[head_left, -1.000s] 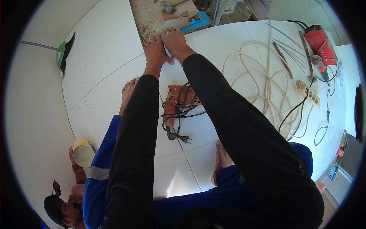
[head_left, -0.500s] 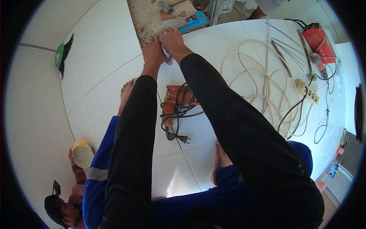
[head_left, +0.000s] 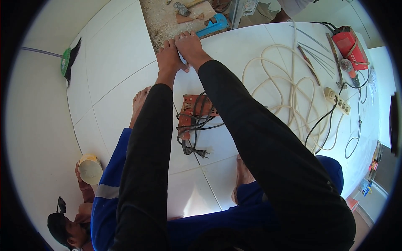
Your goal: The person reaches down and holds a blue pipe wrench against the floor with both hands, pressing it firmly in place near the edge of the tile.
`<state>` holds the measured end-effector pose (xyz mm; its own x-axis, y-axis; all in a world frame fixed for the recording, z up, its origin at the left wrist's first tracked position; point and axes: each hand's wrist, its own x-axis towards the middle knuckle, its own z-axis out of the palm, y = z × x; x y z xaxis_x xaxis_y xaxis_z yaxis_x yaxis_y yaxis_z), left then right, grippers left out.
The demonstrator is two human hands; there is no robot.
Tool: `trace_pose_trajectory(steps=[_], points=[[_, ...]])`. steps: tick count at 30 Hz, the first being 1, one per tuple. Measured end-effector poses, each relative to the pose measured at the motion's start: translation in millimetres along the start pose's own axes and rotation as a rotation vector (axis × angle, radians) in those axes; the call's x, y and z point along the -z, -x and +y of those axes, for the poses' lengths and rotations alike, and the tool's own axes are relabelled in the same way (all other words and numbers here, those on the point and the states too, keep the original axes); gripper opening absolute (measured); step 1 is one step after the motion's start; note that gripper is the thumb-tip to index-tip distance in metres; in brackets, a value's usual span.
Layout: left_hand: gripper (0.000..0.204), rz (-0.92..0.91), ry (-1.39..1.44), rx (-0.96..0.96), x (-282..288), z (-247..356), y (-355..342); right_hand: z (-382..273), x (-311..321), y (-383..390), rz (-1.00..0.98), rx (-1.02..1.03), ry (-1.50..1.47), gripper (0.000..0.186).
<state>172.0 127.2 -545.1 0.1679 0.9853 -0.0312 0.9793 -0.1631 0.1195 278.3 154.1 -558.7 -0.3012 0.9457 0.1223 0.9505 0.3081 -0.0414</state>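
- Pressing down side by side, the left hand [head_left: 168, 58] and right hand [head_left: 190, 46] lie flat, fingers spread, on a white floor tile [head_left: 234, 46] at the edge of the bare, dusty patch [head_left: 161, 19].
- An orange power drill [head_left: 193, 113] wrapped in its black cord [head_left: 197, 148] lies between the arms.
- A cream hose [head_left: 289, 96] coils to the right.

A: What lies under the hands [head_left: 180, 52]?
B: Hidden; the palms cover it.

A: And the orange tool [head_left: 194, 113]?
B: Partly masked by its black cord [head_left: 197, 125]; type unclear.

A: The person [head_left: 69, 228] at lower left?
B: Cut off by the rim.
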Motion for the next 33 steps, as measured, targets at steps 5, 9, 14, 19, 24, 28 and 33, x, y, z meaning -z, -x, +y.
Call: trace_pose_trajectory(steps=[5, 9, 14, 19, 24, 28, 33], points=[[0.107, 0.013, 0.03, 0.001, 2, 6, -3, 4, 2, 0, 0.009, -0.016, 0.001, 0.039], [0.109, 0.011, 0.023, 0.013, 1, 0, 0, -1, 4, 2, 0.002, 0.004, 0.007, 0.038], [0.11, -0.002, 0.026, 0.033, 0, 5, -2, 2, -6, 0, 0.026, -0.02, 0.001, 0.038], [0.11, -0.007, 0.035, 0.038, 1, 5, -2, 3, -10, -1, 0.105, -0.004, 0.098, 0.027], [0.109, -0.005, 0.007, 0.028, 2, 2, 0, -1, -6, 2, 0.088, 0.012, 0.093, 0.029], [0.108, 0.023, 0.017, -0.005, 2, 5, -3, 5, -9, -2, 0.144, -0.02, 0.089, 0.03], [0.108, 0.004, 0.031, 0.002, 2, 3, 0, 1, -5, 0, 0.039, -0.018, 0.005, 0.029]])
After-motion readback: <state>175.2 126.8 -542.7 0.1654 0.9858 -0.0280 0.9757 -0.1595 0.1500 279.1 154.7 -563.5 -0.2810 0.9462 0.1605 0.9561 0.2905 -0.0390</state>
